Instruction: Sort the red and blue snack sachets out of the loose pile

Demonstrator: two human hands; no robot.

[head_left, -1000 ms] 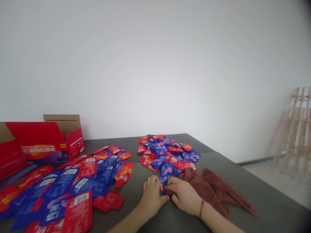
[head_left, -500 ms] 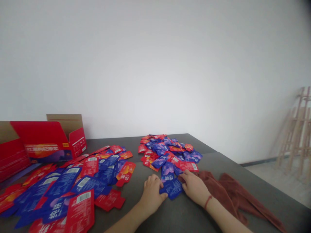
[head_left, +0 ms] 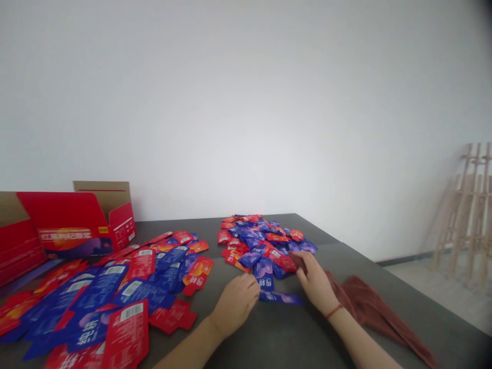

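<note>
My left hand [head_left: 235,303] rests on the dark grey table, just left of a blue sachet [head_left: 263,277], and holds nothing. My right hand [head_left: 315,279] stands at the near edge of a heap of small red and blue sachets [head_left: 257,241]. Its fingertips pinch a dark red-brown corner, apparently of the rumpled brown cloth [head_left: 371,302] that trails off to the right. A flat blue sachet [head_left: 280,297] lies on the table between my hands, just below my right hand.
A large spread of red and blue printed cards [head_left: 100,302] covers the table's left side, in front of an open red carton [head_left: 73,225]. Wooden easel-like racks [head_left: 465,215] lean by the wall at right, beyond the table's right edge.
My right hand has moved up and away from the blue sachet, which now lies flatter and lower. The cloth has shifted. My left hand has drawn back slightly.
</note>
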